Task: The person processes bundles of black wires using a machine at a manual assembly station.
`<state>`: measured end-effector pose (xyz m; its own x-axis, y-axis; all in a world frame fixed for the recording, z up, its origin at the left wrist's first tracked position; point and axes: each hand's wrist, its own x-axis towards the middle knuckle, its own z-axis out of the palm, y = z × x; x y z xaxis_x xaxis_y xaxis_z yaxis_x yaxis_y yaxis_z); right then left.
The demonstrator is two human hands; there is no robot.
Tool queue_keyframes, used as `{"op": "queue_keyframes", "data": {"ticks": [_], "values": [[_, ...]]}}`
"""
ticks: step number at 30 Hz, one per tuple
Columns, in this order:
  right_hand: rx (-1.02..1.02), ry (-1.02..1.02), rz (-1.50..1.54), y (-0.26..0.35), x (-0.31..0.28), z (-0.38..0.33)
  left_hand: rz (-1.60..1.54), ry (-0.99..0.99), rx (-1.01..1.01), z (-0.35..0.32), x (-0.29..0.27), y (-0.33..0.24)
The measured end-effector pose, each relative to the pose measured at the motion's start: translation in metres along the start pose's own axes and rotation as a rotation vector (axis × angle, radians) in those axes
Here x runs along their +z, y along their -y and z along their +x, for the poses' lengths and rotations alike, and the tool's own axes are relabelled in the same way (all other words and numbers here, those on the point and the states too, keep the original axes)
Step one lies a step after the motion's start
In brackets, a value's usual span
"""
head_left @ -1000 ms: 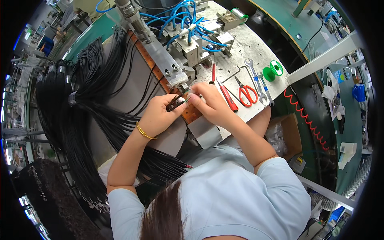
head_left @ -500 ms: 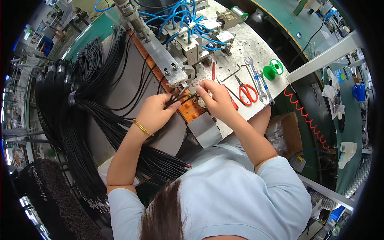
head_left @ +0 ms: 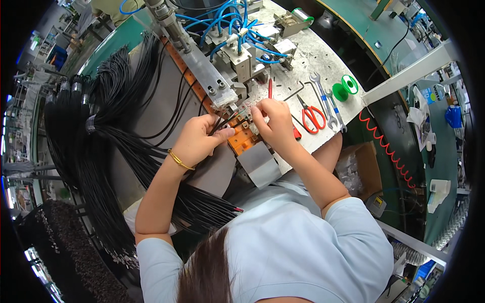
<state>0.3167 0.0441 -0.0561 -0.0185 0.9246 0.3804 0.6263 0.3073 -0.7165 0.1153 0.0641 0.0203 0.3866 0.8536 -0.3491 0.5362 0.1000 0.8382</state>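
We see the left hand (head_left: 194,141) pinched on thin black wires (head_left: 218,124) just left of the orange fixture block (head_left: 241,140), their long axis running toward it. The right hand (head_left: 273,123) rests at the block's right edge, fingertips closed on something small; it is nearer.

A brown cardboard box (head_left: 359,169) holding clear plastic bags is sitting right of centre; a small yellow-labelled grey device (head_left: 376,204) is lying just below it.
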Motion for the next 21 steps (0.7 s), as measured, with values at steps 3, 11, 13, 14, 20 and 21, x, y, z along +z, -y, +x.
{"op": "queue_keyframes", "data": {"ticks": [3, 11, 13, 14, 20, 21], "values": [[-0.289, -0.027, 0.133, 0.021, -0.007, 0.004, -0.050, 0.102, -0.054, -0.003, 0.000, -0.003], [-0.066, 0.226, 0.394, 0.022, -0.012, -0.001, -0.165, 0.100, 0.037, -0.003, 0.000, 0.006], [-0.041, 0.227, 0.449, 0.026, -0.013, -0.001, -0.232, 0.035, 0.047, -0.005, 0.004, 0.000], [-0.015, 0.227, 0.504, 0.028, -0.013, -0.001, -0.233, 0.034, 0.046, -0.005, 0.007, 0.002], [-0.356, 0.021, -0.028, 0.035, -0.008, -0.004, -0.145, -0.055, 0.068, -0.008, 0.015, -0.002], [-0.294, 0.042, 0.005, 0.033, -0.010, -0.006, -0.136, -0.051, 0.029, -0.009, 0.014, -0.003]]}}
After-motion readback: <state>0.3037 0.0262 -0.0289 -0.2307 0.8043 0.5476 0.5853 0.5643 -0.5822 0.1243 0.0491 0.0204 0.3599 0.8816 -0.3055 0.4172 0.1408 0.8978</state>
